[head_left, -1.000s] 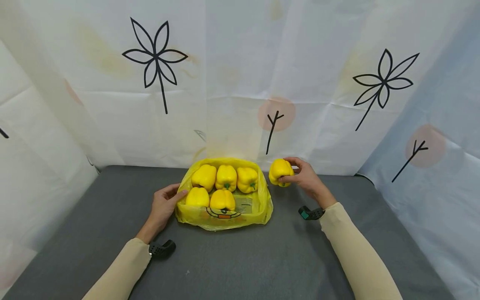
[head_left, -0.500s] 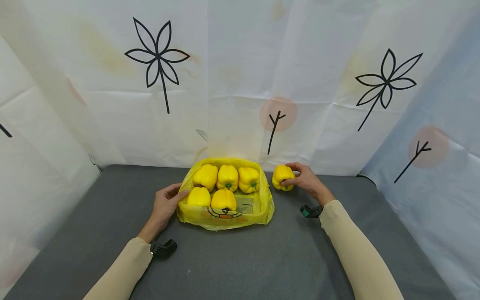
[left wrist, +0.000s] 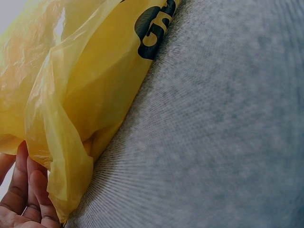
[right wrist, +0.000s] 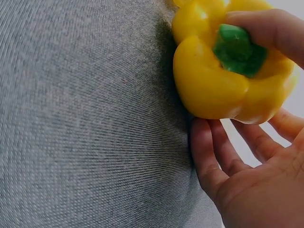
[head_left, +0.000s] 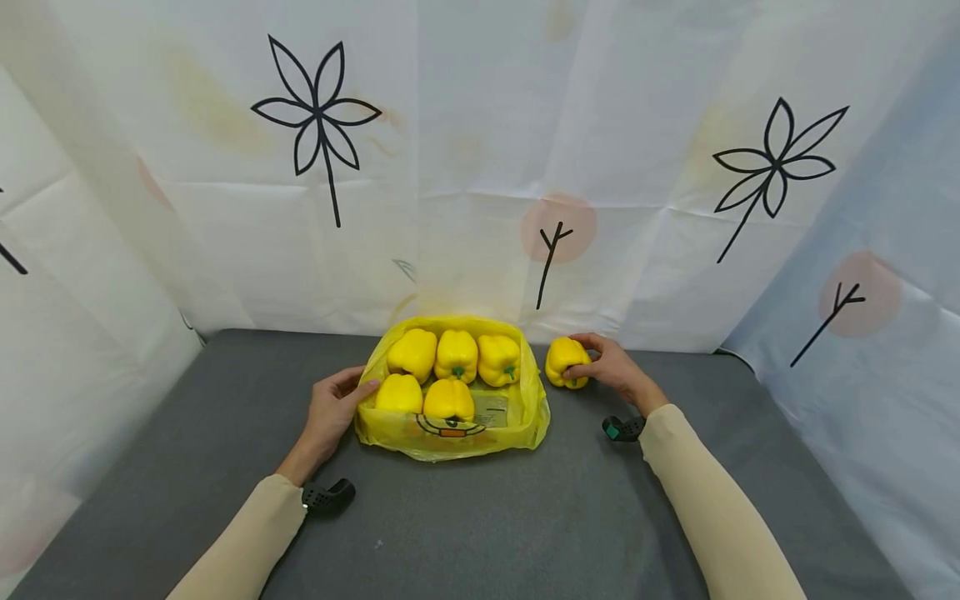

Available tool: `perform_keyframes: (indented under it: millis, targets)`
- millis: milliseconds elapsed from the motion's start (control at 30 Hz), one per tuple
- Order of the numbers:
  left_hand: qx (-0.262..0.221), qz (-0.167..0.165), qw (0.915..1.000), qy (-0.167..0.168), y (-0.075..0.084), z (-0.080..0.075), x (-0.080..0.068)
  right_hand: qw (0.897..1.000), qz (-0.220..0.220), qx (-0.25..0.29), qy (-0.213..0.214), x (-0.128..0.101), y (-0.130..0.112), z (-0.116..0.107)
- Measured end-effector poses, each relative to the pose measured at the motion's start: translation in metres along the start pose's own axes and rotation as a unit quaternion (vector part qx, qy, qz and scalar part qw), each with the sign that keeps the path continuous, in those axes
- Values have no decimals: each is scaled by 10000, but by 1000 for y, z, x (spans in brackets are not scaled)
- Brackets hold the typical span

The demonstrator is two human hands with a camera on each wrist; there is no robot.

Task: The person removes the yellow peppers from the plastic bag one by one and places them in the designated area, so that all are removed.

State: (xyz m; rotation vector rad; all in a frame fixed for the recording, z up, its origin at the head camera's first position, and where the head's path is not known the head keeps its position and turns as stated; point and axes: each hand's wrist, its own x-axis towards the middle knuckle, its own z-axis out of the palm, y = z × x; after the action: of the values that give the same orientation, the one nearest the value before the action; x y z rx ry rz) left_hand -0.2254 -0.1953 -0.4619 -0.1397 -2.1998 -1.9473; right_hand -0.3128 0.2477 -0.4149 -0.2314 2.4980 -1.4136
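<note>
A yellow plastic bag [head_left: 450, 440] lies open on the grey table [head_left: 480, 517], with several yellow bell peppers [head_left: 453, 357] inside. My left hand [head_left: 330, 410] grips the bag's left rim, thumb over the edge; the left wrist view shows the bag's plastic [left wrist: 85, 85] against my fingers [left wrist: 23, 190]. Right of the bag, one more yellow pepper [head_left: 564, 362] sits on the table. My right hand [head_left: 613, 367] holds it. In the right wrist view the thumb lies on the green stem of this pepper [right wrist: 209, 80] and the fingers [right wrist: 213, 156] curl beneath.
White sheets printed with black flowers [head_left: 318, 117] close off the back and both sides of the table. A black wrist camera [head_left: 327, 497] sits under my left sleeve and another [head_left: 622, 428] under my right. Grey table surface stretches in front of the bag.
My right hand has lowered the lone pepper slightly, down onto the table beside the bag. The left hand and the bag have stayed put.
</note>
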Motion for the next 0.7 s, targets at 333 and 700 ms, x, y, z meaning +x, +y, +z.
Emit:
perform_keyframes:
  millis: [333,700]
  targets:
    - [-23,-49,10000,5,5,1,-1,9992,3,-25,-405,-15,-29,2]
    - [63,64,10000,-37,28,6,-11,9992,42,-40,-396,-2,-8,-1]
